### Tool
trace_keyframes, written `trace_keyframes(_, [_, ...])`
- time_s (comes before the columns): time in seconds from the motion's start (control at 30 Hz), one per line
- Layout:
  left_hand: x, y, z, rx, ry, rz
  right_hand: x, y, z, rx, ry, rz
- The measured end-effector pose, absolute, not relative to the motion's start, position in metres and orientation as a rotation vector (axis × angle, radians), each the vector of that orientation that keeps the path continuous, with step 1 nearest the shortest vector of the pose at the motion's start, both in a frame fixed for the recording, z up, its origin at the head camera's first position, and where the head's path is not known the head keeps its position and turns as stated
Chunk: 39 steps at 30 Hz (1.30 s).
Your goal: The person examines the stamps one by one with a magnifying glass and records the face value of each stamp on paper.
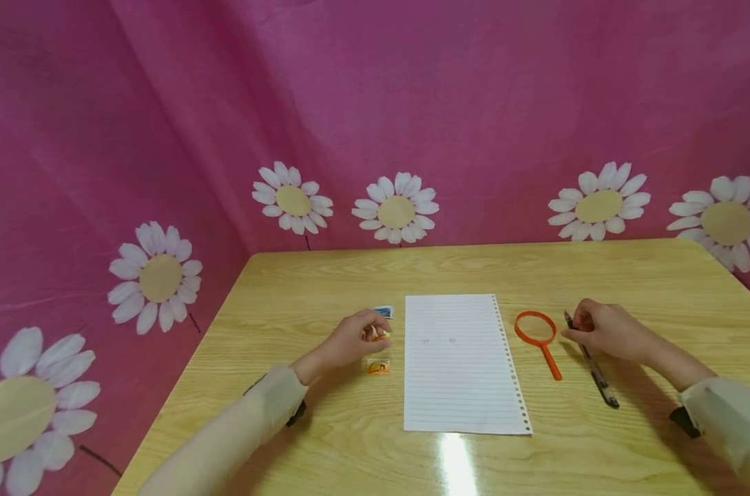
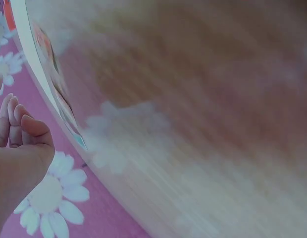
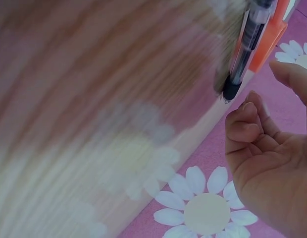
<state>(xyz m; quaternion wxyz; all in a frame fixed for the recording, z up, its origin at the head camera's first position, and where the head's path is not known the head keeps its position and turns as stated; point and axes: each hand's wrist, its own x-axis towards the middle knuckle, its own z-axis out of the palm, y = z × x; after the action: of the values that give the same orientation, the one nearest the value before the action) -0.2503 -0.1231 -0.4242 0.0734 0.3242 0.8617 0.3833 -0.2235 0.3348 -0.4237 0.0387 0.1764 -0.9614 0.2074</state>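
Note:
My left hand [image 1: 356, 337] hovers over a short column of small flat packets with its fingers loosely bent, holding nothing. Beyond the fingertips lies a blue-and-white packet [image 1: 384, 312]; closer to me is a clear one with orange contents [image 1: 378, 366]. A third packet between them is mostly hidden by the hand. On the other side, my right hand [image 1: 607, 331] is beside a black-and-clear pen [image 1: 600, 379] lying on the table. In the right wrist view its thumb stands apart from the bent fingers, and the pen [image 3: 250, 39] is outside its grasp.
A sheet of lined paper [image 1: 461, 393] with faint pencil-like marks lies between the hands. Just right of it is an orange magnifying glass [image 1: 551, 362]. The wooden table [image 1: 325, 275] meets a pink curtain [image 1: 461, 89] with white daisies at the back and left.

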Motion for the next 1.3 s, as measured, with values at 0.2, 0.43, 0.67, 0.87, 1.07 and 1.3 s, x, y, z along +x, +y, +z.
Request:
trace_keyframes(0.2, [-0.233, -0.116, -0.426, 1.026, 2.532, 1.140, -0.232, 0.341, -0.425, 0.512, -2.969, 0.629])
trace_keyframes(0.43, [-0.208, -0.111, -0.428, 1.081, 2.467, 1.102, -0.237, 0.341, -0.423, 0.494, -3.019, 0.618])
trace_keyframes(0.67, [-0.190, -0.106, -0.435, 1.107, 2.393, 1.055, -0.240, 0.340, -0.423, 0.487, -3.044, 0.577])
trace_keyframes(0.87, [-0.182, -0.104, -0.442, 1.146, 2.387, 0.996, -0.241, 0.342, -0.428, 0.463, -3.067, 0.550])
trace_keyframes(1.07, [-0.180, -0.104, -0.445, 1.179, 2.432, 0.905, -0.241, 0.341, -0.430, 0.446, -3.091, 0.576])
trace_keyframes(1.3, [-0.180, -0.103, -0.445, 1.128, 2.431, 0.869, -0.242, 0.342, -0.431, 0.410, -3.090, 0.678])
